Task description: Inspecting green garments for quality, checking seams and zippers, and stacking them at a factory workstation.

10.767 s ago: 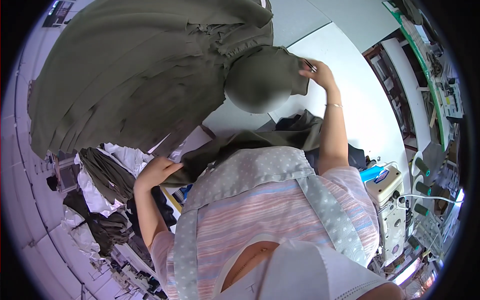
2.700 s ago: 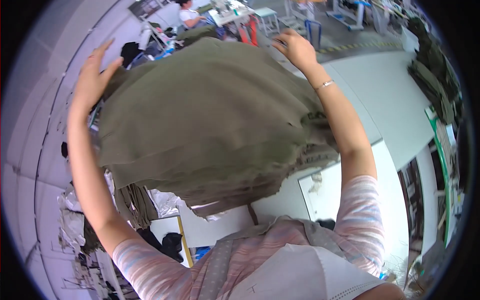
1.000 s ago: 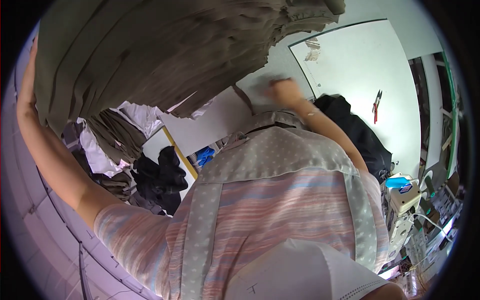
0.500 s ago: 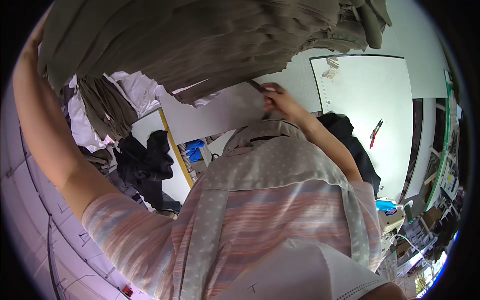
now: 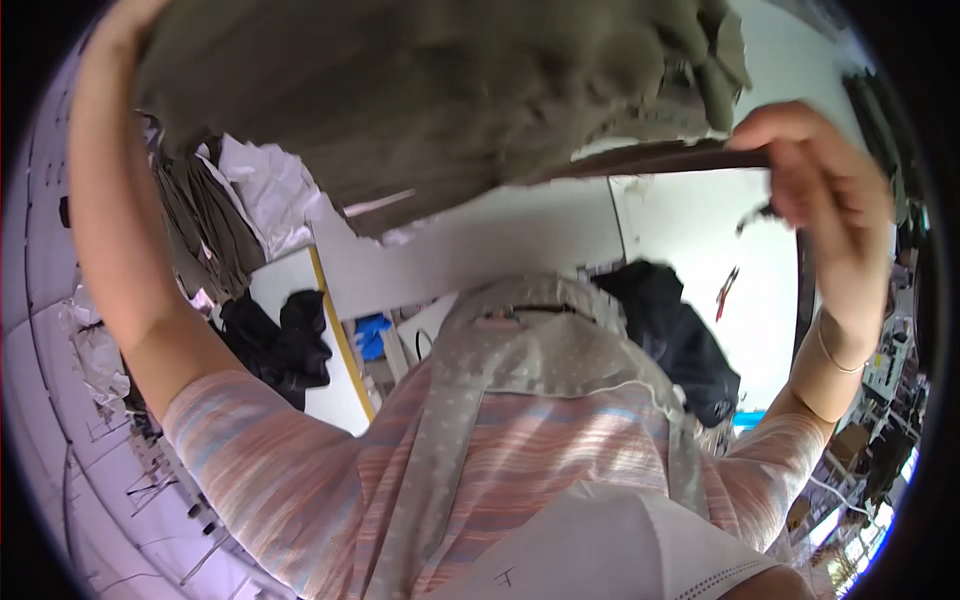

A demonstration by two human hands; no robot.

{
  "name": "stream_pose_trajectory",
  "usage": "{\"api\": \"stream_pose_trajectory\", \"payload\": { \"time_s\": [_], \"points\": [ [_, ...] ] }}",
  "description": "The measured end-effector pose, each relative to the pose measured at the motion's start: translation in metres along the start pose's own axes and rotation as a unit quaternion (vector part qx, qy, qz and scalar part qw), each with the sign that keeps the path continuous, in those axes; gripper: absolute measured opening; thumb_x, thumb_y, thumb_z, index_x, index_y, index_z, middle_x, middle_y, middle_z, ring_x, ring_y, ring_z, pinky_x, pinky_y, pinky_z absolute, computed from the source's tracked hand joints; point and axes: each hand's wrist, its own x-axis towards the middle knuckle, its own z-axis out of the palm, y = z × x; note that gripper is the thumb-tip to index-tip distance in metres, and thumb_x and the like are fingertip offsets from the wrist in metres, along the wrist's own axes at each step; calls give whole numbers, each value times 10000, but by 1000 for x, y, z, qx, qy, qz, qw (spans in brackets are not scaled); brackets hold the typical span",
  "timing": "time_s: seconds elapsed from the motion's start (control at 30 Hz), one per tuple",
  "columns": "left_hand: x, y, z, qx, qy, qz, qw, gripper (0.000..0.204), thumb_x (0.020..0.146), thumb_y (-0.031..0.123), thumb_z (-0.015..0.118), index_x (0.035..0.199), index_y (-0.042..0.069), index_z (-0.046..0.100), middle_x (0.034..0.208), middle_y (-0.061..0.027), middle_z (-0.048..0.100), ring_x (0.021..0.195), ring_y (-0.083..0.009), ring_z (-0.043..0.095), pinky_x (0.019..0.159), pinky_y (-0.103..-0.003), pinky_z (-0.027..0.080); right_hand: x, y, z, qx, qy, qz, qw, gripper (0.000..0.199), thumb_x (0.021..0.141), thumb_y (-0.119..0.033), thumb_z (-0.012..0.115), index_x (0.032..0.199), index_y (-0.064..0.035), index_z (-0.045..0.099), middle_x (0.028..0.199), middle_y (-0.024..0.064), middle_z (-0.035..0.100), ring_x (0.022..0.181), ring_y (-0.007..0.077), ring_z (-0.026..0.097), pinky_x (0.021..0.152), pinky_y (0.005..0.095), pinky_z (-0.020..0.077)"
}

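Note:
A large stack of olive-brown fabric pieces (image 5: 430, 90) with ragged layered edges fills the top of the view. My left hand (image 5: 130, 22) is at its upper left edge, the fingers hidden or cut off by the dark rim. Out to the right, my right hand (image 5: 825, 185) is blurred, thumb and fingers closed on the end of a dark brown fabric strip (image 5: 660, 158). This strip runs left along the stack's lower edge. A small dark thing (image 5: 757, 216) shows beside the right hand's lower fingers, too smeared to name.
Red-handled pliers or snips (image 5: 727, 293) lie on a white board (image 5: 680, 220) at right. Black cloth (image 5: 675, 335) lies before it. At left are a yellow-edged white panel (image 5: 318, 265), more black cloth (image 5: 275, 345), white crumpled sheets (image 5: 265, 185) and a blue item (image 5: 371, 336).
My right hand has swung from near my apron out to the far right and up, with the dark strip stretched along. My left arm has shifted slightly right, and the fabric stack has moved slightly.

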Motion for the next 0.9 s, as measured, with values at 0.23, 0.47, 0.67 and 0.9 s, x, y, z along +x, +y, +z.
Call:
{"api": "stream_pose_trajectory", "payload": {
  "time_s": [0.23, 0.47, 0.67, 0.9],
  "points": [
    [-7, 0, -1, 84, -36, 189, 978, 753, 939, 573, 359, 1467, 56, 211, 1514, -185, 187, 1398, -290, 180, 1132, -351, 156, 131, -22, -55, -94, 27, -138, 986, 451, 966, -372, 450, 1136, 8, 623, 923, 82, 675, 836, 133, 609, 779, 274, 455],
    [-36, -1, -5, 169, 80, 171, 967, 681, 956, 544, 331, 1423, 48, 328, 1429, -214, 360, 1343, -328, 312, 1111, -394, 221, 236, -106, 51, -266, 199, -266, 905, 406, 805, -288, 622, 1184, -142, 620, 855, 202, 664, 786, 300, 664, 714, 394, 511],
    [-55, -112, -33, -291, 223, 298, 881, 545, 982, 483, 324, 1304, 89, 519, 1291, -154, 547, 1242, -281, 464, 1071, -380, 292, 282, -81, 75, -227, -72, -187, 953, 469, 940, -410, 491, 1200, -38, 604, 989, 95, 681, 896, 136, 607, 830, 269, 449],
    [-30, -369, 261, -299, 33, -166, 939, 485, 965, 278, 387, 1393, 53, 363, 1349, -181, 469, 1231, -291, 467, 1022, -419, 361, 299, -61, 68, -169, -69, -107, 977, 432, 955, -322, 496, 1213, 17, 572, 1089, 127, 649, 997, 141, 576, 895, 256, 426]
  ]
}}
